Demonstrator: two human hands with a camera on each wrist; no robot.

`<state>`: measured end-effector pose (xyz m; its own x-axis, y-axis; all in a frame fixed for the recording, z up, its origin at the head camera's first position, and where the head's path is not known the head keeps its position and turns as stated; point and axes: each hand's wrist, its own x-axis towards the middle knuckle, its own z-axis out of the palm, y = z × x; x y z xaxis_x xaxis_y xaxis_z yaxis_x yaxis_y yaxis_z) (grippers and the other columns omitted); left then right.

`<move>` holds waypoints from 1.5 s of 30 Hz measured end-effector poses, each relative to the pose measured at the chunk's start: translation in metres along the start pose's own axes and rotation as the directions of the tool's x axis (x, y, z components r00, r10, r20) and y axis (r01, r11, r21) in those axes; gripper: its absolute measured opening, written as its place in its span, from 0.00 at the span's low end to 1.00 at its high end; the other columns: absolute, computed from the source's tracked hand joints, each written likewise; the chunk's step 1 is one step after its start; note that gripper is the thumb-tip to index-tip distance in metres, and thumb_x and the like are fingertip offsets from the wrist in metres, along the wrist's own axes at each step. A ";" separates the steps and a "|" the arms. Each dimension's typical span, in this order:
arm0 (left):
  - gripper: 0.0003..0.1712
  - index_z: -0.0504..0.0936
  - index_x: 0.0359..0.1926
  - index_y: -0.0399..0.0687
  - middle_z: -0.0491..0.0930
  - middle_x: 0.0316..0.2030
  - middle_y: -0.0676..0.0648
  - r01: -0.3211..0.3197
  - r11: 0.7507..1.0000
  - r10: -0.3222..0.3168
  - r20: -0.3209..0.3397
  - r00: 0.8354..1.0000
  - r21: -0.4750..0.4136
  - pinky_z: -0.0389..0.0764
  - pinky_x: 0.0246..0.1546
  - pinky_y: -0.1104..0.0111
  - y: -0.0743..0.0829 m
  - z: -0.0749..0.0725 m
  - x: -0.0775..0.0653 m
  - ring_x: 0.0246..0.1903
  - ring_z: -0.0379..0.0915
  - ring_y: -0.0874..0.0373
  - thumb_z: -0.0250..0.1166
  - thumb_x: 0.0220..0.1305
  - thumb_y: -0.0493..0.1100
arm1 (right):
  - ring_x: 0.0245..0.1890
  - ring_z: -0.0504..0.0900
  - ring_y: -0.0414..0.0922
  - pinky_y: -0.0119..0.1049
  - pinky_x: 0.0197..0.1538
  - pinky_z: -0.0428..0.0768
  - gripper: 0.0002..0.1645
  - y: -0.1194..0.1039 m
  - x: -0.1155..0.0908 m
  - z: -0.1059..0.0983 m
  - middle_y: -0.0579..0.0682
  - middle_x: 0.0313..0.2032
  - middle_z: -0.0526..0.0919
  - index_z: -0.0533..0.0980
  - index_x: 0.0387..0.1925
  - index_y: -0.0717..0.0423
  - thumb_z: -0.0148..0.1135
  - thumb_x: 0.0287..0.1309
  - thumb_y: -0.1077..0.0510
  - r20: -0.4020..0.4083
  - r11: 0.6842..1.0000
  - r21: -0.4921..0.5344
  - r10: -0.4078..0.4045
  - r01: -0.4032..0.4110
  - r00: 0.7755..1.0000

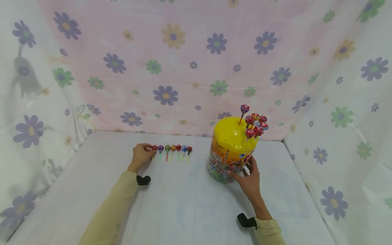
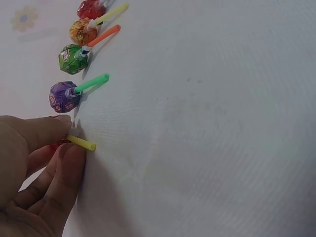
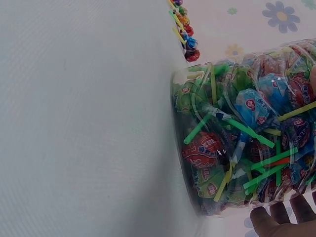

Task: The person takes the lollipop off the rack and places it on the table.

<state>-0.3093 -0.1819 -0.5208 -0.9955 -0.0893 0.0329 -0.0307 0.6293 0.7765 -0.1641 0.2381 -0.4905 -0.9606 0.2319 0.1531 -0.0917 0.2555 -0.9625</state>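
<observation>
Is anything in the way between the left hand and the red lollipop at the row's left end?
Nothing visible is: the left hand pinches that red lollipop. The purple lollipop lies beside it, not between.

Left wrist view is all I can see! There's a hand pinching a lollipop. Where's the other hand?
Observer: The right hand is holding a big jar by its side.
Operator: Ooh! What's on top of that?
Observer: A yellow lid, with lollipops sticking up from it.
Operator: The last lolly I see is a red one. What comes after it?
Observer: A blue lollipop.
</observation>
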 end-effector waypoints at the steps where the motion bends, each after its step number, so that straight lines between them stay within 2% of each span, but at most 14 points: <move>1: 0.20 0.82 0.52 0.27 0.86 0.39 0.31 0.001 1.000 -0.001 -0.004 1.000 0.001 0.75 0.27 0.74 0.000 0.000 -0.001 0.32 0.82 0.49 0.70 0.64 0.38 | 0.75 0.60 0.62 0.60 0.74 0.63 0.58 -0.006 -0.002 0.000 0.58 0.75 0.59 0.51 0.79 0.54 0.77 0.55 0.61 0.004 1.000 0.002 0.005 -0.005 1.000; 4: 0.21 0.82 0.51 0.25 0.86 0.38 0.31 -0.003 1.000 0.002 -0.020 1.000 -0.007 0.76 0.27 0.73 0.001 -0.001 -0.003 0.32 0.82 0.48 0.71 0.63 0.38 | 0.74 0.60 0.63 0.60 0.74 0.63 0.57 -0.020 -0.006 0.000 0.60 0.75 0.59 0.51 0.79 0.57 0.76 0.56 0.63 0.009 1.000 -0.001 0.016 -0.016 1.000; 9: 0.22 0.81 0.53 0.26 0.86 0.40 0.30 -0.015 1.000 0.014 -0.053 0.998 -0.014 0.81 0.33 0.68 0.002 -0.002 -0.009 0.37 0.84 0.40 0.71 0.63 0.39 | 0.75 0.60 0.62 0.59 0.75 0.62 0.58 -0.020 -0.007 0.001 0.59 0.76 0.58 0.51 0.79 0.55 0.76 0.55 0.62 0.013 0.999 -0.008 0.036 -0.036 0.999; 15: 0.22 0.82 0.53 0.27 0.86 0.41 0.30 -0.064 0.996 0.056 -0.111 0.992 -0.062 0.86 0.38 0.60 0.007 -0.002 -0.019 0.41 0.85 0.39 0.72 0.62 0.38 | 0.75 0.60 0.60 0.58 0.75 0.62 0.57 -0.020 -0.006 0.000 0.58 0.76 0.58 0.51 0.78 0.55 0.76 0.55 0.63 0.016 0.999 0.001 0.039 -0.039 0.999; 18: 0.21 0.82 0.53 0.27 0.86 0.41 0.30 -0.110 0.987 0.095 -0.128 0.987 -0.119 0.87 0.35 0.64 0.013 -0.001 -0.024 0.39 0.86 0.39 0.72 0.62 0.36 | 0.75 0.60 0.60 0.58 0.75 0.62 0.57 -0.020 -0.007 -0.001 0.58 0.76 0.58 0.51 0.78 0.55 0.76 0.55 0.63 0.016 0.999 0.001 0.036 -0.036 0.999; 21: 0.20 0.82 0.53 0.28 0.85 0.40 0.31 -0.160 0.969 0.139 -0.118 0.983 -0.188 0.85 0.29 0.72 0.022 0.001 -0.031 0.35 0.86 0.42 0.71 0.62 0.34 | 0.75 0.60 0.60 0.59 0.75 0.62 0.57 -0.020 -0.007 -0.001 0.59 0.76 0.58 0.51 0.78 0.56 0.76 0.56 0.63 0.017 0.999 -0.002 0.041 -0.041 0.999; 24: 0.19 0.82 0.54 0.29 0.85 0.41 0.32 -0.208 0.945 0.192 -0.088 0.977 -0.252 0.82 0.27 0.78 0.037 0.003 -0.037 0.36 0.86 0.44 0.71 0.63 0.33 | 0.75 0.59 0.60 0.58 0.75 0.62 0.57 -0.020 -0.008 -0.001 0.59 0.76 0.58 0.51 0.79 0.56 0.76 0.56 0.62 0.018 0.999 -0.005 0.049 -0.049 0.999; 26: 0.19 0.82 0.54 0.31 0.85 0.41 0.32 -0.253 0.928 0.240 -0.078 0.968 -0.273 0.81 0.29 0.80 0.049 0.005 -0.041 0.38 0.86 0.43 0.70 0.64 0.34 | 0.75 0.59 0.61 0.58 0.75 0.62 0.58 -0.021 -0.008 -0.001 0.59 0.76 0.58 0.50 0.79 0.56 0.76 0.56 0.62 0.020 0.999 -0.008 0.050 -0.050 0.999; 30: 0.21 0.80 0.58 0.31 0.83 0.45 0.30 -0.328 0.867 0.338 -0.041 0.940 -0.375 0.82 0.33 0.80 0.080 0.006 -0.048 0.43 0.85 0.37 0.69 0.65 0.33 | 0.75 0.60 0.61 0.59 0.75 0.62 0.57 -0.022 -0.008 0.000 0.59 0.76 0.58 0.51 0.78 0.56 0.76 0.56 0.63 0.017 0.999 -0.012 0.037 -0.037 0.999; 32: 0.23 0.79 0.60 0.30 0.83 0.47 0.29 -0.343 0.832 0.371 -0.022 0.928 -0.436 0.84 0.35 0.78 0.097 0.006 -0.051 0.44 0.84 0.36 0.69 0.65 0.33 | 0.75 0.60 0.61 0.59 0.75 0.62 0.57 -0.022 -0.007 0.000 0.60 0.76 0.58 0.51 0.78 0.57 0.76 0.55 0.63 0.016 0.999 -0.010 0.032 -0.032 0.999; 37: 0.23 0.78 0.61 0.34 0.82 0.49 0.30 -0.342 0.775 0.422 0.033 0.906 -0.532 0.87 0.38 0.72 0.137 0.009 -0.060 0.43 0.86 0.51 0.68 0.66 0.33 | 0.75 0.60 0.61 0.59 0.75 0.62 0.57 -0.022 -0.008 0.000 0.60 0.76 0.58 0.51 0.78 0.57 0.76 0.55 0.63 0.013 1.000 -0.007 0.030 -0.030 0.999; 40: 0.22 0.79 0.61 0.35 0.82 0.48 0.32 -0.366 0.737 0.473 0.048 0.880 -0.568 0.88 0.40 0.68 0.161 0.013 -0.064 0.42 0.87 0.52 0.68 0.66 0.32 | 0.75 0.60 0.61 0.59 0.75 0.62 0.57 -0.021 -0.008 0.000 0.59 0.76 0.59 0.51 0.78 0.56 0.76 0.55 0.63 0.013 1.000 -0.007 0.028 -0.028 1.000; 43: 0.22 0.79 0.61 0.34 0.82 0.49 0.33 -0.392 0.699 0.527 0.060 0.848 -0.598 0.88 0.42 0.65 0.184 0.018 -0.067 0.44 0.86 0.45 0.67 0.67 0.32 | 0.75 0.60 0.61 0.60 0.75 0.62 0.57 -0.021 -0.008 0.000 0.59 0.75 0.59 0.52 0.78 0.56 0.76 0.56 0.63 0.012 1.000 -0.005 0.023 -0.023 1.000; 45: 0.22 0.78 0.62 0.35 0.82 0.50 0.34 -0.398 0.682 0.553 0.077 0.829 -0.613 0.88 0.43 0.64 0.199 0.021 -0.069 0.46 0.85 0.41 0.67 0.68 0.33 | 0.74 0.60 0.62 0.60 0.74 0.62 0.56 -0.021 -0.008 0.000 0.60 0.75 0.59 0.52 0.78 0.56 0.76 0.55 0.63 0.008 1.000 -0.002 0.016 -0.016 1.000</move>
<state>-0.2489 -0.0337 -0.3817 -0.8496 0.3338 0.4083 0.4304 -0.0086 0.9026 -0.1546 0.2310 -0.4711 -0.9640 0.2289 0.1355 -0.0755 0.2533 -0.9644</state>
